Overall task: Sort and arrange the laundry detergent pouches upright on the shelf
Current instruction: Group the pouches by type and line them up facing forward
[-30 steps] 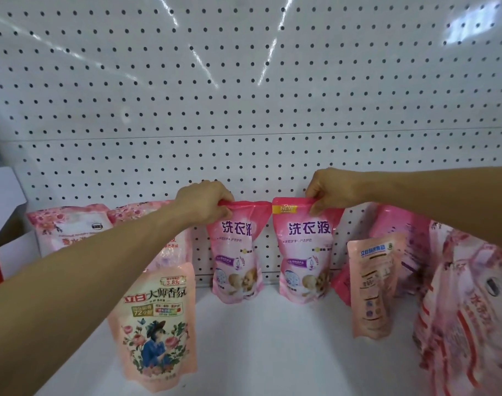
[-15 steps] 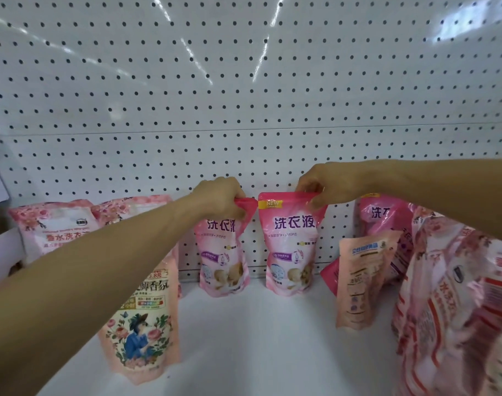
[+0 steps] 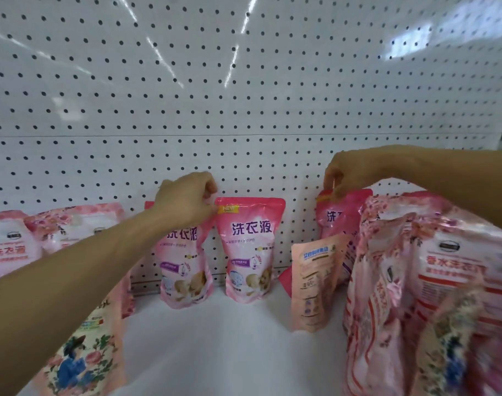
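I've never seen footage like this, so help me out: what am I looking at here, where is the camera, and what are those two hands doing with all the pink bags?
There is no machine here: a person wears a wide-angle camera on the head, so you look forward and down along both bare arms.

In front is a white shelf with a pegboard back wall. On it stand pink laundry detergent pouches.

The left hand grips the top of one pink pouch. Beside it a matching pouch stands upright by itself, untouched. The right hand pinches the top of a darker pink pouch, partly hidden behind a peach pouch. More floral pouches crowd both edges, the right ones blurred.
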A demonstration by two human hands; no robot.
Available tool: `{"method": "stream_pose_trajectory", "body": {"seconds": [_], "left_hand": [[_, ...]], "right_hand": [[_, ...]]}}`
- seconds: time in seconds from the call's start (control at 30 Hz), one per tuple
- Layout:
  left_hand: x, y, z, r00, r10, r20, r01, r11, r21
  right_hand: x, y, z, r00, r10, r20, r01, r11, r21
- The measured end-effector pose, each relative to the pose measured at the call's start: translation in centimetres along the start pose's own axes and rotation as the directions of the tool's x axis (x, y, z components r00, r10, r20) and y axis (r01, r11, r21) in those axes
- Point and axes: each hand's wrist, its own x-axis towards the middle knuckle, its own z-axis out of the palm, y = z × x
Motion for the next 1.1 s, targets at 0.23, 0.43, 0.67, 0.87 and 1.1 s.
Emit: {"method": "stream_pose_trajectory", "body": {"seconds": [0.23, 0.43, 0.67, 0.87, 1.1], "left_hand": [[-2.7, 7.8, 0.8, 0.953, 0.28, -0.111, -0.297, 0.936, -0.191], [-4.0, 10.6, 3.1, 0.906, 0.275, 0.322, -0.163, 0.928, -0.335], [-5.8, 9.5, 2.8, 0.911, 0.226, 0.346, -0.048, 0.889, -0.456], [-8.3, 6.8, 1.0, 0.929, 0.163, 0.331, 0.013, 0.883, -0.47], [-11.2, 3.8, -0.5, 0.935, 0.052, 0.351, 0.155, 0.83, -0.535]], "right_hand": [[0.6, 1.2, 1.6, 0.956, 0.096, 0.277, -0.074, 0.993, -0.089], [1.1, 0.4, 2.7, 0.965, 0.121, 0.231, -0.051, 0.957, -0.287], [0.8, 0.0, 1.9, 0.99, -0.051, 0.13, 0.063, 0.994, -0.094], [0.0, -2.6, 2.1, 0.961, -0.278, -0.002, 0.274, 0.946, 0.175], [-1.0, -5.2, 3.2, 0.927, -0.371, 0.054, 0.327, 0.871, 0.366]]}}
